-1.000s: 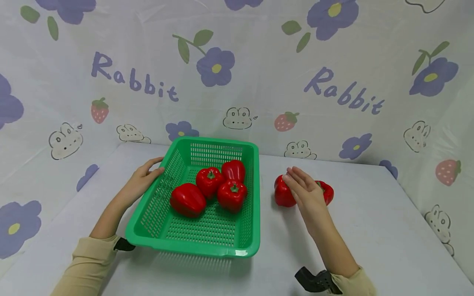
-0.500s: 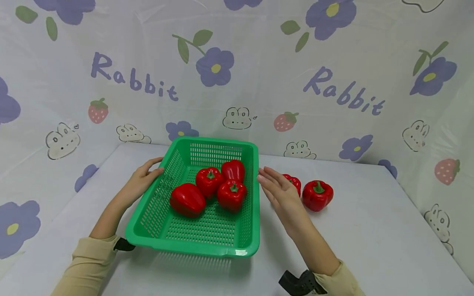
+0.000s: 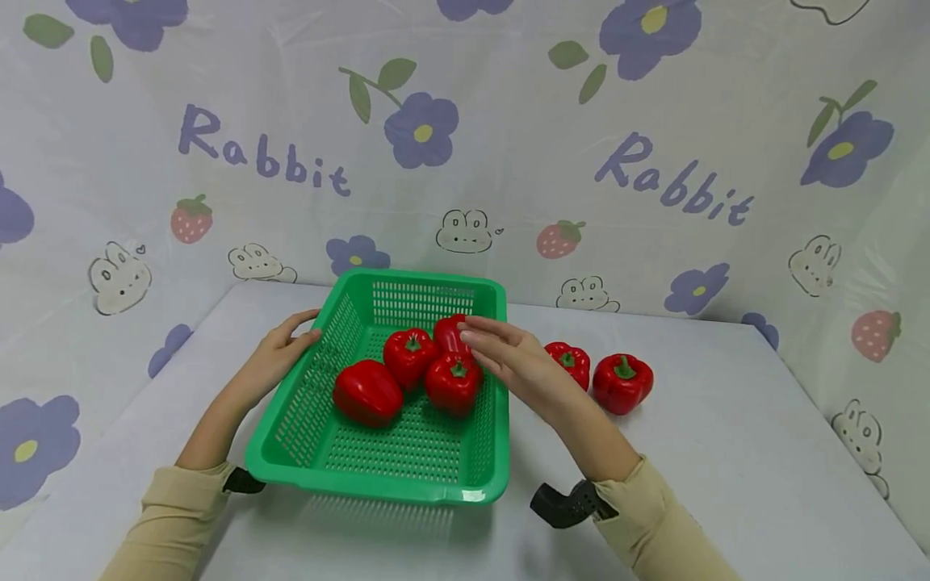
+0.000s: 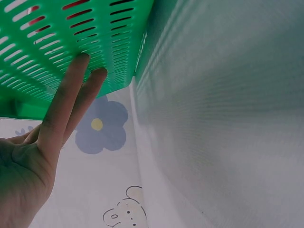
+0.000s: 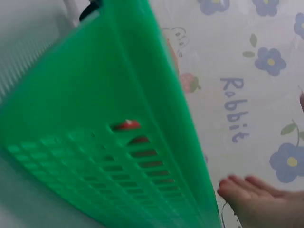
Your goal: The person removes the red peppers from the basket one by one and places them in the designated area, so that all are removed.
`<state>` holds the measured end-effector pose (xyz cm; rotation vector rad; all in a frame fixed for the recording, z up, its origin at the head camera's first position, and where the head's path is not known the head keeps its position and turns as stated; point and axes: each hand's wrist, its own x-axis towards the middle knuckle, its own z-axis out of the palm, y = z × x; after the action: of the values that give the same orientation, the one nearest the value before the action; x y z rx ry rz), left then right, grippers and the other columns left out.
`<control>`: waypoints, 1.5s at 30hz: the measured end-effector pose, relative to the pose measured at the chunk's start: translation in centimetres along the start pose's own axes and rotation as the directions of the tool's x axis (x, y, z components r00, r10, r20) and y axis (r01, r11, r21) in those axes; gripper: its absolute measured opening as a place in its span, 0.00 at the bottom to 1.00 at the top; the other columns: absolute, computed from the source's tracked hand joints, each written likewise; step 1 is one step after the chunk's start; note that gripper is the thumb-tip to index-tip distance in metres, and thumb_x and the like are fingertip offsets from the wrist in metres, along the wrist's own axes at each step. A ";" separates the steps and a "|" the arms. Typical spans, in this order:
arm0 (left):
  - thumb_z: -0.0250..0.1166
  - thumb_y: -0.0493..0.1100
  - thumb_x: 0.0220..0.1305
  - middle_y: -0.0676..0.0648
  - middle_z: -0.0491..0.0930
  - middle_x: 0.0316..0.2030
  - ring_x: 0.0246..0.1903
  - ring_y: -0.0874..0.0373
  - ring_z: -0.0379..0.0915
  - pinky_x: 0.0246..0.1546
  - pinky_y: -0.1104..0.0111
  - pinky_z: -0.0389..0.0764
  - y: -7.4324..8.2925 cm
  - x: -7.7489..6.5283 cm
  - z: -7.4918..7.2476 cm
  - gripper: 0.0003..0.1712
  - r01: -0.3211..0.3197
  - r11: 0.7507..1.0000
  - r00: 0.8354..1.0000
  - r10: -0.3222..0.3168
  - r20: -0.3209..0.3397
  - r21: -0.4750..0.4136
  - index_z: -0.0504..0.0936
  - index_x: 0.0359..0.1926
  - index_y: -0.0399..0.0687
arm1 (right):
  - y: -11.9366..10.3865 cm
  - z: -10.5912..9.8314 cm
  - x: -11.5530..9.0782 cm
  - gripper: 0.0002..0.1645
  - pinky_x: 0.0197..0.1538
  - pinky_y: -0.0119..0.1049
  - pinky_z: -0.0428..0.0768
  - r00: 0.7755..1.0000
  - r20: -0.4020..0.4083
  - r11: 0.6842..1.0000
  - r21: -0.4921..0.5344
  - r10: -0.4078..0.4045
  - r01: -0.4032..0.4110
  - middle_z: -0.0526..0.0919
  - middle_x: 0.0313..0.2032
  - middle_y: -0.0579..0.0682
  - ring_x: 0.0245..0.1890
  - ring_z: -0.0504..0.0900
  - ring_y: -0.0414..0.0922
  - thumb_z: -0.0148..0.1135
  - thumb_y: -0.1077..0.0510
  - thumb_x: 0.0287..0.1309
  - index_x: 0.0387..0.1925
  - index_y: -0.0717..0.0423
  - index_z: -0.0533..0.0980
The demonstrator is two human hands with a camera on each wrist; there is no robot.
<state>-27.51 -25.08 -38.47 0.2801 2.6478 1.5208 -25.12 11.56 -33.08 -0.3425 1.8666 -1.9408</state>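
A green plastic basket [image 3: 392, 484] with slotted walls stands on the table, and several red bell peppers [image 3: 369, 393] lie in it. At its left side my left hand [image 3: 276, 355] holds the basket, with some fingertips on the rim; in the left wrist view two fingers [image 4: 71, 95] lie straight against the outer wall. Extended over the right rim, my right hand [image 3: 519, 363] hangs above the peppers at that side, partly hiding the rear one, its fingers nearly straight and nothing in them. The right wrist view shows this hand [image 5: 261, 204] beyond the basket wall.
Right of the basket two more red bell peppers sit on the white table [image 3: 726, 452]: one [image 3: 569, 363] partly behind my right hand, the other [image 3: 622, 383] beside it. A patterned cloth [image 3: 508, 161] hangs behind the table's back edge.
My right hand has moved left, from over the two peppers on the table to above the basket's right side. The left hand, the basket and the peppers stay where they were.
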 end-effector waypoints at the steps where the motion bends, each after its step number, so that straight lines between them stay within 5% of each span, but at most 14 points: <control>1: 0.47 0.54 0.76 0.31 0.81 0.44 0.31 0.63 0.82 0.34 0.68 0.83 0.0 0.0 0.0 0.35 0.000 1.000 1.000 0.000 0.001 0.000 0.52 0.76 0.45 | -0.1 -0.1 0.3 0.37 0.71 0.47 0.64 0.999 0.034 1.000 -0.010 0.011 -0.011 0.63 0.72 0.52 0.73 0.62 0.51 0.57 0.53 0.67 0.73 0.55 0.58; 5: 0.47 0.54 0.76 0.31 0.81 0.45 0.31 0.63 0.82 0.34 0.67 0.83 -0.2 0.0 0.1 0.35 0.004 1.000 1.000 -0.004 0.004 -0.007 0.52 0.76 0.46 | -0.5 -0.4 1.4 0.35 0.72 0.48 0.62 0.987 0.155 0.998 -0.049 0.043 -0.035 0.65 0.71 0.54 0.73 0.62 0.52 0.57 0.56 0.67 0.72 0.57 0.60; 10: 0.47 0.55 0.76 0.31 0.81 0.43 0.31 0.63 0.82 0.34 0.67 0.83 -0.4 0.2 0.1 0.34 0.001 1.000 1.000 -0.001 0.001 -0.004 0.52 0.76 0.46 | -0.8 -0.4 2.1 0.37 0.72 0.52 0.62 0.977 0.200 0.985 -0.168 0.074 -0.040 0.67 0.70 0.52 0.72 0.63 0.51 0.61 0.52 0.64 0.72 0.53 0.61; 21: 0.47 0.54 0.76 0.32 0.82 0.43 0.30 0.63 0.82 0.34 0.67 0.83 -0.5 0.2 0.0 0.35 0.003 1.000 1.000 -0.003 0.003 0.003 0.52 0.76 0.45 | -0.2 -0.6 3.0 0.39 0.72 0.53 0.63 0.982 0.168 0.972 -0.232 0.084 -0.043 0.67 0.70 0.51 0.72 0.65 0.49 0.63 0.51 0.62 0.72 0.50 0.61; 31: 0.47 0.54 0.76 0.31 0.81 0.44 0.31 0.63 0.82 0.34 0.67 0.83 -0.6 0.2 0.0 0.35 0.000 1.000 1.000 0.000 0.004 -0.002 0.52 0.76 0.46 | 0.2 0.1 3.4 0.42 0.65 0.50 0.73 0.995 0.085 0.907 -0.420 0.061 -0.020 0.69 0.69 0.52 0.71 0.65 0.52 0.69 0.50 0.56 0.70 0.52 0.64; 41: 0.47 0.54 0.76 0.31 0.82 0.44 0.31 0.63 0.82 0.33 0.67 0.83 -0.4 0.1 -0.1 0.35 -0.005 1.000 1.000 0.005 0.004 -0.005 0.52 0.76 0.45 | 0.5 0.3 3.2 0.40 0.66 0.49 0.72 0.996 0.082 0.878 -0.475 -0.026 0.062 0.71 0.67 0.58 0.70 0.68 0.55 0.70 0.61 0.54 0.67 0.59 0.67; 45: 0.47 0.54 0.77 0.30 0.81 0.46 0.32 0.64 0.82 0.34 0.68 0.83 -0.3 0.1 0.0 0.35 -0.005 1.000 1.000 0.006 0.008 -0.008 0.51 0.76 0.46 | 0.6 0.6 3.2 0.43 0.66 0.48 0.72 0.998 0.044 0.841 -0.537 -0.043 0.060 0.71 0.67 0.58 0.70 0.67 0.54 0.73 0.61 0.51 0.68 0.59 0.66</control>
<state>-27.67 -25.25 -38.71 0.2928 2.6361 1.5283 -27.53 9.55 -34.02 -0.5894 2.3828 -1.3880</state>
